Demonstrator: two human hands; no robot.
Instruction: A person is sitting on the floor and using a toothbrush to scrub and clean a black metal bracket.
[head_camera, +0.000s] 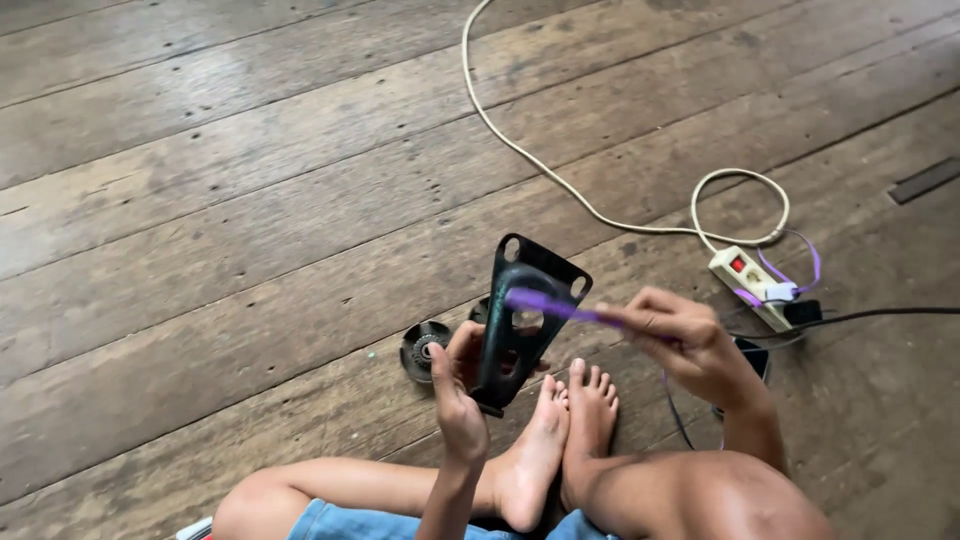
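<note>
In the head view, a black metal bracket (520, 320) with several holes is held upright and slightly tilted above a wooden plank floor (250, 200). The lower end of the bracket is gripped by the left hand (457, 395), whose fingers are closed around it from the left side, the thumb lying against its edge. A purple toothbrush (555, 306) is pinched between the fingers of the right hand (685, 340), which are pressed together on the handle. The brush end is laid across the upper half of the bracket, touching its face near a large round hole.

Two bare feet (560, 430) are seen just below the bracket, resting side by side on the floor, with the knees spread to either side and blue shorts (340, 522) visible at the lower edge.

On the floor just left of the left hand, a small round black part (422, 350) is lying; a second dark piece is partly hidden behind the bracket and cannot be made out.

To the right, well apart from the bracket, a cream power strip (750, 285) with a red switch is lying on the floor. A cream cord (520, 150) runs from it in a loop and away to the upper edge. A black plug (802, 312) and a black cable (880, 315) are attached at its near end, and a thin purple cable (812, 262) curls beside it.
</note>
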